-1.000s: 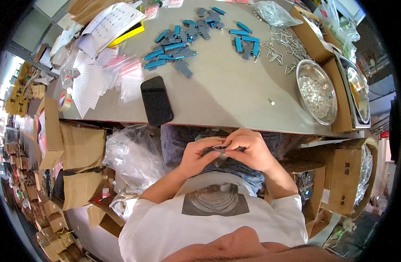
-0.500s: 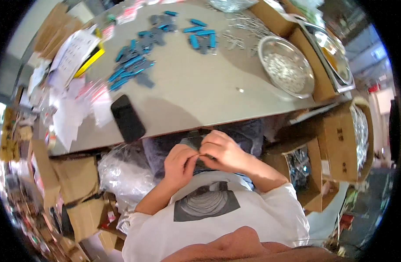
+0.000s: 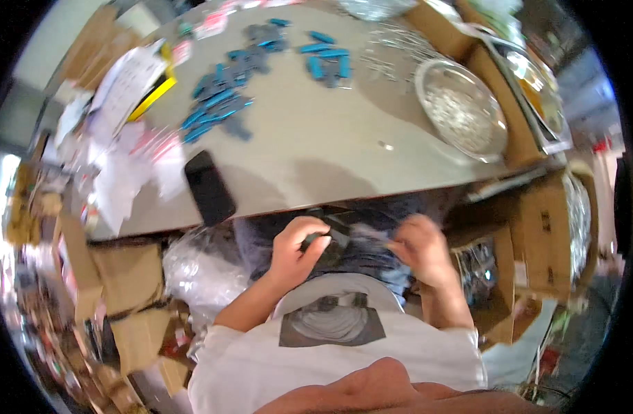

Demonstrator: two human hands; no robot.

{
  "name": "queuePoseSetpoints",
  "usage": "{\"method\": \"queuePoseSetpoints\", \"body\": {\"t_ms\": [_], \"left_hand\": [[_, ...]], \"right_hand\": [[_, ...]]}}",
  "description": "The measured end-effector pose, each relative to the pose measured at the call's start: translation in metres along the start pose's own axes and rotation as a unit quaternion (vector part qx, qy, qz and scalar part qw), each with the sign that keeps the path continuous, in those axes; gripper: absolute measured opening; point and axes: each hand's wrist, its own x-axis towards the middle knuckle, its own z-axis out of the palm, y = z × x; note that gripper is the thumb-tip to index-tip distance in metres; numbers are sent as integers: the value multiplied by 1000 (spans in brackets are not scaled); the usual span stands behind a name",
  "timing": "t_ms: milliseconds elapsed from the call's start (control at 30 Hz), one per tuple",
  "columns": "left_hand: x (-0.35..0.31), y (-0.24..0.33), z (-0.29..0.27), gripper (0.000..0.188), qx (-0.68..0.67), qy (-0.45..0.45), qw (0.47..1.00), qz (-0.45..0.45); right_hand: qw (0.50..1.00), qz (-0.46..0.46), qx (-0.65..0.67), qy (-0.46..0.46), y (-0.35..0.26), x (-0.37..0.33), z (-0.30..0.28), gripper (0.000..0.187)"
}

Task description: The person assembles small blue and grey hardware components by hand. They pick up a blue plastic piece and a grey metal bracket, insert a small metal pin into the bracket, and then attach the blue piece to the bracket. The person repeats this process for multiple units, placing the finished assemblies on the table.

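Note:
Above my lap, just short of the table's front edge, my left hand (image 3: 297,250) curls its thumb and fingers round a dark flat piece (image 3: 338,234) whose exact kind I cannot make out. My right hand (image 3: 423,250) is off to the right, smeared by motion, its fingers closed together. A thin pale strip (image 3: 371,233) reaches from its fingertips toward the dark piece, blurred too. On the table lie a long cluster of blue-and-grey parts (image 3: 216,107) and a smaller group of blue parts (image 3: 327,55).
A black phone (image 3: 209,188) lies near the table's front edge. At the right stands a metal bowl (image 3: 499,148) of small white pieces, with thin rods (image 3: 399,43) behind it. Papers (image 3: 123,90) sit left. Open cartons (image 3: 537,238) and clear plastic bags (image 3: 199,265) flank my lap.
My hands were together, fingertips touching; now they are apart. The right hand has moved right, drawing out the pale strip, while the left keeps hold of the dark piece.

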Motion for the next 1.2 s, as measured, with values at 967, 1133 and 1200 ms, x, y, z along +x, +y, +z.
{"method": "queuePoseSetpoints", "body": {"t_ms": [967,1133,1200], "left_hand": [[-55,-69,-186,45,503,173,844,-75],[-62,-71,-181,38,522,151,835,-85],[-61,-69,-184,35,504,168,845,-59]], "right_hand": [[976,-202,4,-81,-55,294,177,41],[985,-92,-137,-41,-111,386,261,54],[975,-66,-192,-91,-115,401,263,64]]}}
